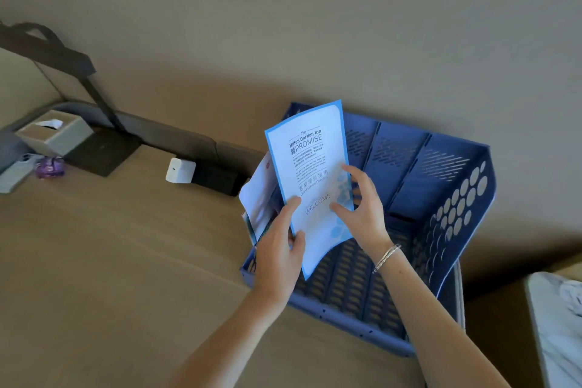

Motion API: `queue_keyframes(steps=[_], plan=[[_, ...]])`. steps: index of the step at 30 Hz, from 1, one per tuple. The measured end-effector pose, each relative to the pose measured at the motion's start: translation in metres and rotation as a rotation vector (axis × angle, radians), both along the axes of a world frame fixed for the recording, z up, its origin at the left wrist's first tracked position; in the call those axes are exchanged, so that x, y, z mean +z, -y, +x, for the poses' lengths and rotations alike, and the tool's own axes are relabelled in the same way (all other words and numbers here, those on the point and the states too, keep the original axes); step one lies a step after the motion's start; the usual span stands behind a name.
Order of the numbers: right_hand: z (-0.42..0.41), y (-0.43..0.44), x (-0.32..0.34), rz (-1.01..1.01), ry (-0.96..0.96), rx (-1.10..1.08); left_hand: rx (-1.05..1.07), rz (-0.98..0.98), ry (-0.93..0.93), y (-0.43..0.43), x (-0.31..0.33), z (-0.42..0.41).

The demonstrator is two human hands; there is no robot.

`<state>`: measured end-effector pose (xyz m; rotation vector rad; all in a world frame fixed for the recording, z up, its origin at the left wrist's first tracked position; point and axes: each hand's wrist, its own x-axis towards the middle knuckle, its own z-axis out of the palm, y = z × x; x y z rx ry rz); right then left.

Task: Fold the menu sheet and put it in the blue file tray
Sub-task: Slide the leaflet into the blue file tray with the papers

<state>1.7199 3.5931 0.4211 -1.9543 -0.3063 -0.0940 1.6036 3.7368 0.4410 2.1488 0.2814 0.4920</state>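
The menu sheet (310,164) is a folded white leaflet with a blue border, held upright over the left part of the blue file tray (453,208). My left hand (278,249) grips its lower left edge, thumb on the front panel. My right hand (362,208) pinches the right edge, thumb on the printed face and fingers behind. Another panel of the sheet (256,195) sticks out behind on the left. The perforated tray sits on the wooden desk against the wall, and its bottom shows beneath the sheet.
A white charger (180,171) sits in a dark socket strip at the wall. Further left stand a tissue box (53,132), a black lamp base (102,151) and a purple item (49,167). White fabric (557,324) lies at the lower right.
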Motion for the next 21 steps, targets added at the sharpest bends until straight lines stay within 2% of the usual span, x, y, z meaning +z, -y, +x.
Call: queue_keyframes(steps=[7,15,21], plan=[[0.015,-0.019,-0.024,0.041,-0.037,0.08,0.026,0.029,-0.029,-0.002,-0.025,0.004],[0.034,-0.026,-0.039,-0.052,-0.036,0.187,0.007,0.016,-0.071,-0.006,-0.044,-0.001],[0.042,-0.032,-0.047,-0.028,-0.042,0.239,0.011,0.1,-0.082,-0.01,-0.054,-0.001]])
